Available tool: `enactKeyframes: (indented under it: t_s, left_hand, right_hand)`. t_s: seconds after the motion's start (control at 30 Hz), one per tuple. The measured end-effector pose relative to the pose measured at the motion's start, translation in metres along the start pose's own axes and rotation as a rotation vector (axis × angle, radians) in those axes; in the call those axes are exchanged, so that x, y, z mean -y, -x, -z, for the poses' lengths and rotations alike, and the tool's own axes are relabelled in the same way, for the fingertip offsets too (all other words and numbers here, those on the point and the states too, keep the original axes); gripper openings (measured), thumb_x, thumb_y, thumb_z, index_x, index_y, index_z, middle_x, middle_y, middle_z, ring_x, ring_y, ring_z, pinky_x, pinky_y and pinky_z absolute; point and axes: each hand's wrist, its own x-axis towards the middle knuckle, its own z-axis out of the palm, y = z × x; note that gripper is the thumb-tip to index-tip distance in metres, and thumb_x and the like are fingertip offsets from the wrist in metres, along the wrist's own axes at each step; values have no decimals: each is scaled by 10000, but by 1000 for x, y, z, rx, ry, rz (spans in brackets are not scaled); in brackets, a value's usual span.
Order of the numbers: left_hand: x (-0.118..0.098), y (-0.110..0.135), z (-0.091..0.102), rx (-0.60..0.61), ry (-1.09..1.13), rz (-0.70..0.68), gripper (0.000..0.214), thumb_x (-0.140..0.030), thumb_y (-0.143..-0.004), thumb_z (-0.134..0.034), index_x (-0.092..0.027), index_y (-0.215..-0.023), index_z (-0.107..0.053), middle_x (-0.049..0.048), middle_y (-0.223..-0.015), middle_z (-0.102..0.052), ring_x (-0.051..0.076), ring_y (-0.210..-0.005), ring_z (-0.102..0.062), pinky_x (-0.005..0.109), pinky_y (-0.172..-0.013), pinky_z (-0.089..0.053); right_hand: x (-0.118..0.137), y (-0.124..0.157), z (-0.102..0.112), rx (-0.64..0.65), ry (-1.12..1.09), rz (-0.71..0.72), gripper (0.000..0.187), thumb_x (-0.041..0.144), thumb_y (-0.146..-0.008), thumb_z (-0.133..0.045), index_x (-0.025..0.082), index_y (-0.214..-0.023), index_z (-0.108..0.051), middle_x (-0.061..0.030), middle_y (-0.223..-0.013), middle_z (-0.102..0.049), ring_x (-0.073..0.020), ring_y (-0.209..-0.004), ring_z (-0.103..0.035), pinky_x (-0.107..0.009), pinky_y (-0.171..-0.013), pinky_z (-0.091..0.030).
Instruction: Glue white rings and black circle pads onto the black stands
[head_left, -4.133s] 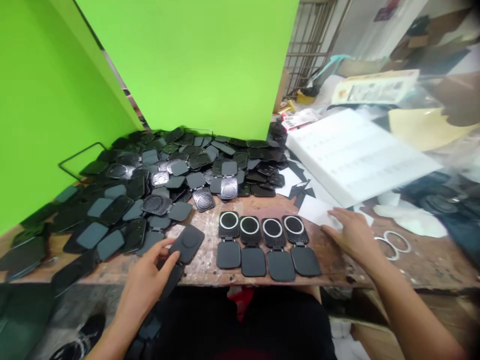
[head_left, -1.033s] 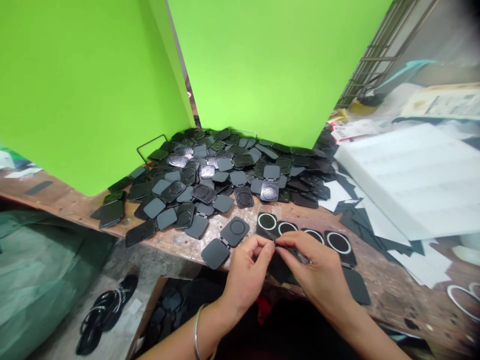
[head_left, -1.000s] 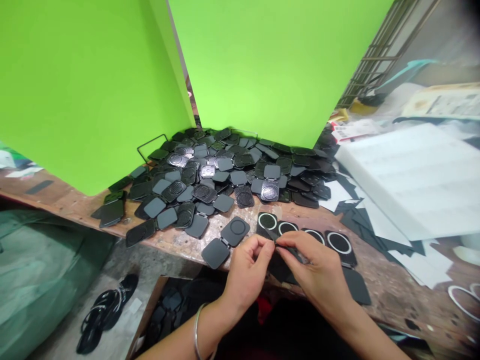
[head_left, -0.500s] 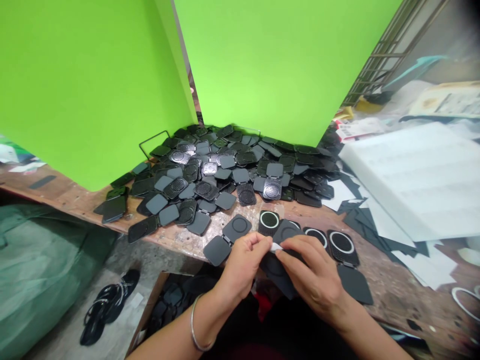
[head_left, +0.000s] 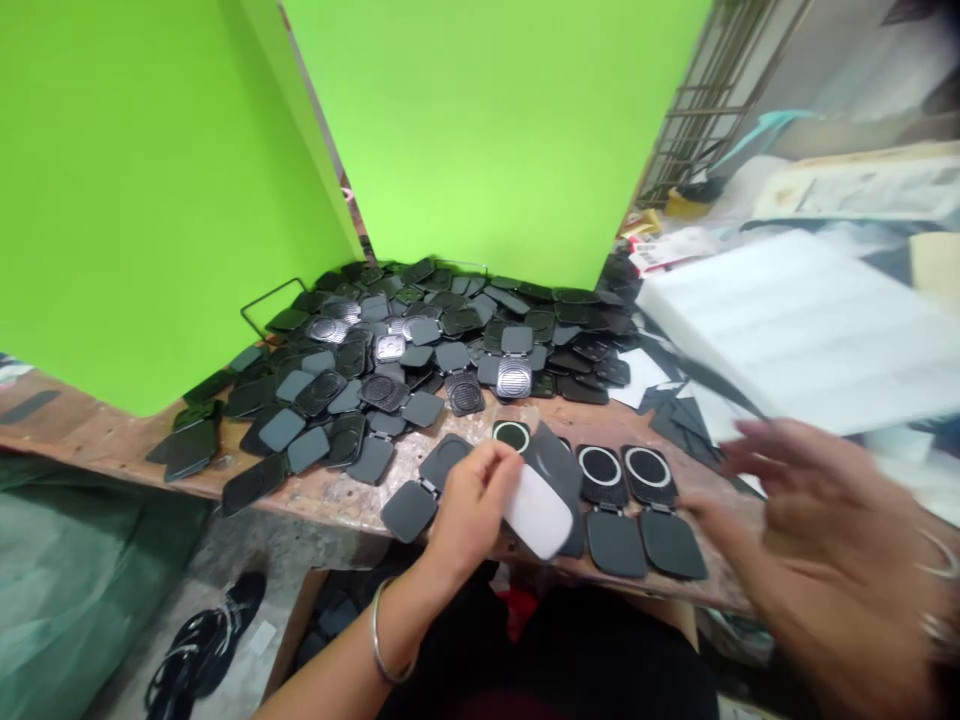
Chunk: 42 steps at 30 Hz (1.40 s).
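My left hand [head_left: 472,510] is closed, pinching a thin sheet between thumb and fingers. The sheet shows a white rounded rectangle [head_left: 538,512] towards me and a dark grey part [head_left: 555,455] behind it; how the two are joined I cannot tell. My right hand [head_left: 817,540] is smeared by motion, thumb and fingers apart, over the right side of the bench. Between the hands lie hinged black plates with white rings [head_left: 649,468], their grey square flaps [head_left: 673,545] folded out towards me. Left of the sheet rests another hinged plate [head_left: 409,510], partly behind my left hand.
A large heap of black hinged plates [head_left: 382,390] covers the back of the wooden bench [head_left: 315,490]. Green panels [head_left: 480,130] stand behind it. At right are a white foam block [head_left: 810,330] and loose dark sheets [head_left: 679,420]. Below, a carton [head_left: 300,620] and sandals [head_left: 202,640].
My right hand has let go of the sheet and swung right. My left hand keeps hold of it, and its white face now shows. The whole view has shifted to the right.
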Motion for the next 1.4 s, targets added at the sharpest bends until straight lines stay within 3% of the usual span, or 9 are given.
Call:
enactKeyframes:
  t_s: [0.1,0.2,0.4,0.53,0.63,0.8,0.97,1.17,1.4]
  left_hand:
    - [-17,8,-30,224,-157,-120,232,-345,-941,-509,-196,-780,-584,-29,-683,-561,123,-633,-498,234,-598,-362]
    - [-25,8,-47,314,-269,-213,196,-309,-953,-505,-205,-855,-638,-6,-771,-651,145,-710,-574,250,-686,-408]
    - [-7,-3,-25,204,-623,-252,77,-228,-869,-623,-219,-940,-651,61,-993,-612,242,-961,-586,366,-875,-445]
    - [13,1,-7,82,-870,-183,237,-174,-811,-684,-202,-1020,-574,78,-1053,-536,281,-1010,-558,438,-906,-459]
    - [25,6,-4,22,-910,-160,385,-159,-783,-702,-208,-1121,-523,99,-1159,-492,302,-1089,-540,468,-944,-459]
    - [36,2,-2,-36,-686,-80,753,-109,-689,-720,-256,-1353,-398,110,-1293,-456,299,-1173,-532,440,-945,-475]
    - [46,-14,6,-38,-349,100,923,-177,-732,-646,-213,-1520,-166,49,-1038,-588,157,-747,-589,328,-755,-495]
    - [44,-21,17,-125,-21,169,798,-213,-681,-650,-109,-1428,-391,-6,-867,-608,115,-698,-601,260,-728,-456]
    - [7,-6,29,51,303,331,373,-280,-680,-709,-130,-1022,-726,35,-805,-701,128,-687,-608,217,-622,-459]
  right_hand:
    - [-9,-1,-2,288,29,164,737,237,-865,-644,302,-1500,-275,-118,-1304,-560,-302,-1242,-525,-562,-1062,-402]
    - [-24,7,3,428,79,104,693,175,-914,-518,284,-1528,-217,-50,-1006,-660,-226,-1006,-642,-475,-974,-492]
    - [-108,26,53,166,349,-103,754,281,-863,-577,209,-1535,-244,-45,-803,-649,-229,-696,-630,-373,-663,-529]
    - [-141,24,76,77,657,-28,601,302,-853,-617,158,-1420,-476,-198,-1104,-643,-346,-1016,-619,-502,-889,-470]
    - [-126,17,68,-58,651,8,368,346,-853,-657,179,-1181,-662,-200,-1187,-602,-344,-1109,-584,-489,-982,-427]
    - [-87,9,28,-134,287,-251,204,396,-852,-651,221,-956,-647,-41,-818,-647,-182,-676,-607,-345,-686,-512]
    - [-75,-3,-8,-29,-237,-607,344,460,-728,-770,203,-847,-574,-8,-673,-637,-164,-589,-633,-289,-566,-529]
    - [-60,-9,-28,94,-603,-778,733,379,-623,-871,220,-1226,-485,51,-672,-642,-156,-575,-654,-288,-579,-578]
    - [-31,-4,-46,366,-753,-1052,431,501,-626,-835,168,-715,-576,-41,-627,-654,-159,-558,-625,-262,-525,-498]
